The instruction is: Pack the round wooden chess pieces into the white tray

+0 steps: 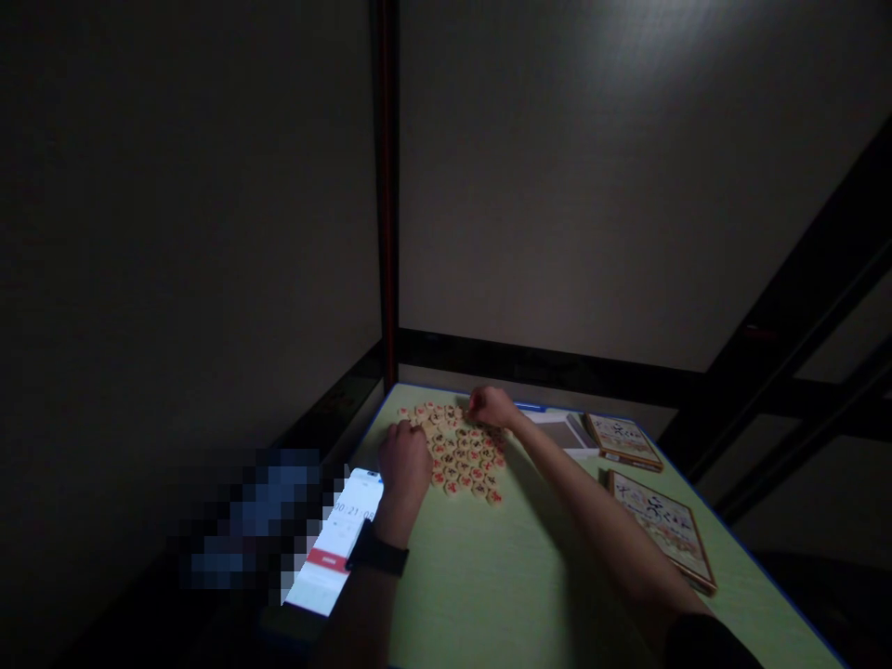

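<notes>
Many round, pale xiangqi pieces (465, 455) with red and black characters lie packed side by side in a flat cluster on the green table (488, 576). My left hand (405, 462), with a dark band on its wrist, rests at the cluster's left edge. Its fingers curl down over the pieces there, and the hand hides what is under them. At the cluster's far edge is my right hand (491, 407), its fingers drawn together in a pinch. Whatever sits between those fingertips is too small and dark to make out.
A lit phone (334, 544) showing a timer stands at the table's left edge. Right of the pieces lies a white open tray or box lid (563, 435). Two printed boxes (623, 440) lie along the right side. Walls enclose the table's far and left sides.
</notes>
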A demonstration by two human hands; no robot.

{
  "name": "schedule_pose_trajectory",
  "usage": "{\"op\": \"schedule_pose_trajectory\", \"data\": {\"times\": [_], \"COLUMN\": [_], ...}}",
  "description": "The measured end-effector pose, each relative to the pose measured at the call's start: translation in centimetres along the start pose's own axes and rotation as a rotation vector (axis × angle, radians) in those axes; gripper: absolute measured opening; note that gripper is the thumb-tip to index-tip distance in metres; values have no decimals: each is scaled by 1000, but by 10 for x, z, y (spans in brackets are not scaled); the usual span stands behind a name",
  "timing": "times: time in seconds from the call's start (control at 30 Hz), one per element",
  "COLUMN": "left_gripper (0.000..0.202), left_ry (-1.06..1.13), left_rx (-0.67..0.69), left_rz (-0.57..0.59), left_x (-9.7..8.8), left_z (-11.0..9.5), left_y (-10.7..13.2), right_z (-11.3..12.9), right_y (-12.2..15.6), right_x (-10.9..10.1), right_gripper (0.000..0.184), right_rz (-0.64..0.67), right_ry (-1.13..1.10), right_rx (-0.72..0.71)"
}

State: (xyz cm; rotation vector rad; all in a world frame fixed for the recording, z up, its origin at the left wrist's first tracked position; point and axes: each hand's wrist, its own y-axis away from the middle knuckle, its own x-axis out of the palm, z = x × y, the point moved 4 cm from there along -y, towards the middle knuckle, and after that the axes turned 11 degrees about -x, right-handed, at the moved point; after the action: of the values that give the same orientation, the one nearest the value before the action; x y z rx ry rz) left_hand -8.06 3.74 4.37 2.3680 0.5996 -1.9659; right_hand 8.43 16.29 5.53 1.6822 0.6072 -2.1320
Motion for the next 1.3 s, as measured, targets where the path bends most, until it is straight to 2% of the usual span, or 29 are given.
{"op": "schedule_pose_trajectory", "data": {"times": [0.2, 0.37, 0.57, 0.87, 1.2, 1.3], "left_gripper": [31, 29, 30, 30, 27, 29], "left_ry": [-4, 7, -1, -1, -2, 5], "left_rx": [21, 13, 15, 16, 14, 15], "left_rz": [-8, -22, -10, -6, 30, 35], "left_x": [0, 1, 2, 2, 2, 2], "left_z": [0, 0, 0, 0, -2, -1], "left_y": [1, 0, 0, 0, 0, 0], "right_z": [5, 8, 26, 34, 34, 29], "right_y": [6, 3, -1, -10, -10, -16], "right_x": [16, 8, 4, 16, 17, 14], "right_gripper": [16, 18, 39, 30, 44, 35], "right_rz": [65, 95, 86, 171, 252, 272], "right_ry": [15, 52, 121, 190, 178, 157], "right_rx": [20, -4, -85, -95, -140, -154]}}
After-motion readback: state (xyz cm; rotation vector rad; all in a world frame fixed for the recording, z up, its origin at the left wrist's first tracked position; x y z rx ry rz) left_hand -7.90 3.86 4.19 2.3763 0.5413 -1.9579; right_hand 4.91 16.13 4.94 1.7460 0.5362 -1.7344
